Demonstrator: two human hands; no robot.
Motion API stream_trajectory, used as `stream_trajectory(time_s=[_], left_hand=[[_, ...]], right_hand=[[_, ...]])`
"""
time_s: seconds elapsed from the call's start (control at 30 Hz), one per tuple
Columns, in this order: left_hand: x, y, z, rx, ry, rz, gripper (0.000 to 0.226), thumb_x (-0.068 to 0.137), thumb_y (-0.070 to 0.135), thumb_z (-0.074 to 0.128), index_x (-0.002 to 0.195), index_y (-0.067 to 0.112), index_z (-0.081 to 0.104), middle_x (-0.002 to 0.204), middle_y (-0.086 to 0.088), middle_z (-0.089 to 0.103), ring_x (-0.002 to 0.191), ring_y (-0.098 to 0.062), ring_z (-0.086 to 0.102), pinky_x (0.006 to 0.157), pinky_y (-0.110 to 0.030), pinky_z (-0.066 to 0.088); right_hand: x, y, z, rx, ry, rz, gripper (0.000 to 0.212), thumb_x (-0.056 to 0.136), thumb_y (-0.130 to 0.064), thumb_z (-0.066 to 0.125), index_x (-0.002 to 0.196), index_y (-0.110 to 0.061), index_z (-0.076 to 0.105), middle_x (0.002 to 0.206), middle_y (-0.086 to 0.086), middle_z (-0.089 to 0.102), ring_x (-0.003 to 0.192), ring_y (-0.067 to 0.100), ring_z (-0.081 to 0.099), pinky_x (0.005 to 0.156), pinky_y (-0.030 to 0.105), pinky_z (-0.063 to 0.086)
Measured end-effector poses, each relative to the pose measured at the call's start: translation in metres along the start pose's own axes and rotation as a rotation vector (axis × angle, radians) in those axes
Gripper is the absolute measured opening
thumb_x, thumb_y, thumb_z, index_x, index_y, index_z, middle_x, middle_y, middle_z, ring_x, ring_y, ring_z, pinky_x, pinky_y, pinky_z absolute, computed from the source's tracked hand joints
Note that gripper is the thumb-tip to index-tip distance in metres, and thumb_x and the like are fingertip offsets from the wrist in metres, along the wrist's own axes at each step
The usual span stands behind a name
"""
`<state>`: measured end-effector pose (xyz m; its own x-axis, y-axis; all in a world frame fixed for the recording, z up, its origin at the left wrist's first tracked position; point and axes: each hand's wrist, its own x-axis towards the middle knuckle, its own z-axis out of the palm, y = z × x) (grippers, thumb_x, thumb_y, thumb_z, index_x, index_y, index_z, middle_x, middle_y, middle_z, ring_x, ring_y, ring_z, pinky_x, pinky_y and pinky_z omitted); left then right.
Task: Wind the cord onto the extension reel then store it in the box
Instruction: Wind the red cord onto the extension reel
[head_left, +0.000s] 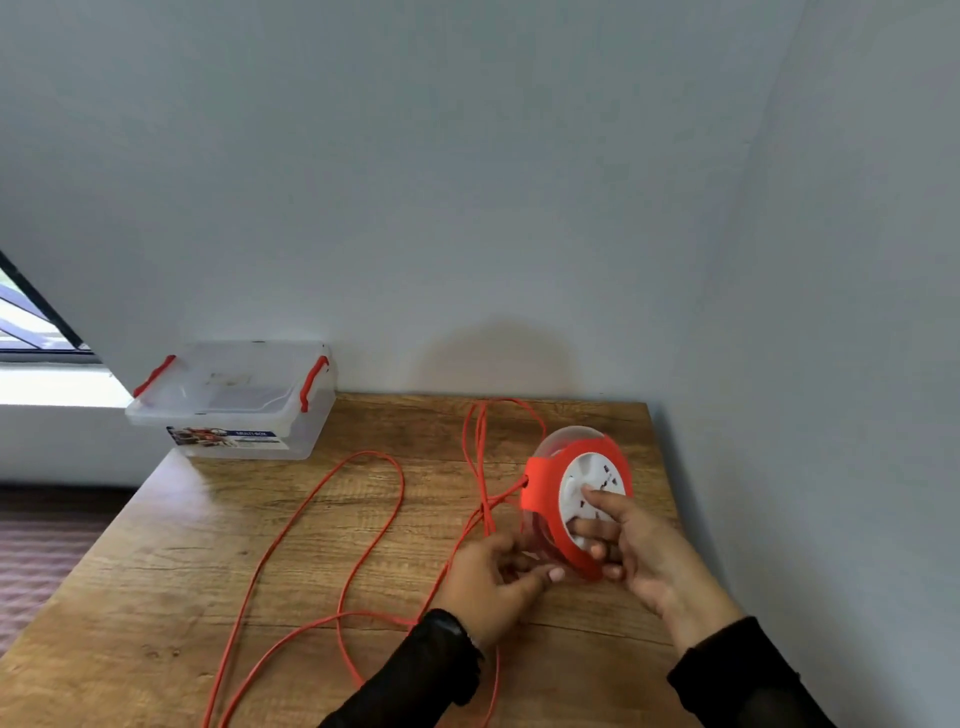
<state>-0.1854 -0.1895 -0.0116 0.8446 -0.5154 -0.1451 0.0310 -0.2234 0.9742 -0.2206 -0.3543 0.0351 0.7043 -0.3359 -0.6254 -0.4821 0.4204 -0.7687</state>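
With the box (234, 402) waiting open at the table's (156, 597) far left and loose cord (363, 519) looping across it, the left hand (493, 582) should keep gripping the reel's (576, 499) clear rim steadily while the right hand (639, 545), fingers curled into its white face, cranks evenly.

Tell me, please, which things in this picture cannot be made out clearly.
- Cord: its loops run off the bottom edge of the head view, so its plug and full length are unseen.
- Extension reel: how much cord is wound inside is hidden by the orange frame and both hands.
- Left hand: its fingertips blur against the reel's clear side.
- Right hand: covers part of the white socket face.
- Box: its label is too small to read.
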Motion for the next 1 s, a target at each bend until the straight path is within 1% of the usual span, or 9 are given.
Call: stream_trajectory(time_s=[0.07,0.13,0.23,0.33,0.43,0.53,0.63,0.83,1.0], left_hand=[[0.001,-0.002,-0.014,0.176,0.247,0.137,0.03,0.066,0.042,0.079,0.078,0.019,0.065,0.067,-0.002,0.066,0.056,-0.008,0.057,0.054,-0.026,0.047],[0.005,-0.006,-0.029,0.352,0.44,0.211,0.036,0.066,0.047,0.078,0.085,0.022,0.059,0.079,0.007,0.061,0.071,-0.006,0.057,0.065,-0.021,0.046],[0.016,-0.019,-0.037,0.696,0.219,-0.158,0.066,0.068,0.062,0.069,0.12,0.025,0.051,0.126,0.002,0.046,0.119,-0.02,0.046,0.1,-0.034,0.04],[0.019,-0.035,-0.031,0.937,0.091,-0.237,0.042,0.08,0.051,0.059,0.117,0.031,0.053,0.142,0.001,0.031,0.129,-0.026,0.035,0.106,-0.042,0.03],[0.021,-0.042,-0.038,0.913,0.176,-0.177,0.023,0.087,0.033,0.054,0.108,0.023,0.055,0.132,-0.001,0.042,0.12,-0.024,0.046,0.098,-0.037,0.037],[0.022,-0.038,-0.064,0.579,0.34,-0.194,0.007,0.09,0.015,0.053,0.096,0.016,0.051,0.096,-0.005,0.06,0.094,-0.027,0.06,0.079,-0.031,0.043],[0.022,-0.032,-0.101,0.385,0.516,-0.209,0.009,0.088,0.006,0.057,0.089,0.014,0.053,0.081,-0.007,0.065,0.078,-0.026,0.062,0.077,-0.035,0.05],[0.019,-0.023,-0.153,0.374,0.659,-0.184,0.019,0.081,0.003,0.067,0.075,0.02,0.06,0.078,0.002,0.064,0.079,-0.02,0.059,0.074,-0.026,0.044],[0.011,-0.025,-0.147,0.655,0.566,-0.185,0.013,0.082,0.011,0.064,0.096,0.013,0.063,0.103,-0.004,0.065,0.101,-0.026,0.059,0.087,-0.031,0.046]], right_hand=[[0.004,-0.003,-0.01,-0.1,0.06,-0.049,0.02,0.084,-0.029,0.065,0.092,-0.012,0.059,0.063,0.007,0.071,0.032,0.009,0.042,0.036,0.014,0.02],[0.009,-0.006,-0.018,-0.186,0.102,-0.102,0.018,0.083,-0.029,0.066,0.085,-0.015,0.055,0.057,0.006,0.069,0.03,0.009,0.042,0.035,0.012,0.02],[0.013,-0.008,-0.025,-0.276,0.131,-0.145,0.02,0.084,-0.03,0.067,0.079,-0.015,0.054,0.056,0.007,0.069,0.029,0.009,0.042,0.033,0.012,0.022],[0.015,-0.006,-0.025,-0.325,0.131,-0.145,0.019,0.084,-0.029,0.067,0.079,-0.015,0.055,0.054,0.005,0.068,0.03,0.009,0.043,0.033,0.014,0.024],[0.013,-0.006,-0.025,-0.343,0.147,-0.148,0.018,0.083,-0.028,0.069,0.083,-0.014,0.056,0.055,0.005,0.068,0.031,0.01,0.044,0.032,0.014,0.028],[0.012,-0.006,-0.027,-0.421,0.165,-0.156,0.023,0.082,-0.028,0.071,0.088,-0.011,0.057,0.063,0.01,0.07,0.035,0.013,0.048,0.034,0.015,0.033],[0.017,-0.001,-0.026,-0.564,0.16,-0.143,0.025,0.08,-0.028,0.073,0.087,-0.009,0.059,0.065,0.013,0.07,0.039,0.016,0.054,0.041,0.018,0.037],[0.025,0.004,-0.008,-0.809,0.097,-0.048,0.037,0.078,-0.043,0.071,0.079,-0.008,0.059,0.067,0.013,0.072,0.041,0.015,0.055,0.047,0.024,0.032],[0.026,0.0,0.005,-1.096,0.064,-0.081,0.041,0.081,-0.047,0.067,0.067,-0.008,0.063,0.049,0.003,0.063,0.052,0.016,0.059,0.051,0.025,0.034]])
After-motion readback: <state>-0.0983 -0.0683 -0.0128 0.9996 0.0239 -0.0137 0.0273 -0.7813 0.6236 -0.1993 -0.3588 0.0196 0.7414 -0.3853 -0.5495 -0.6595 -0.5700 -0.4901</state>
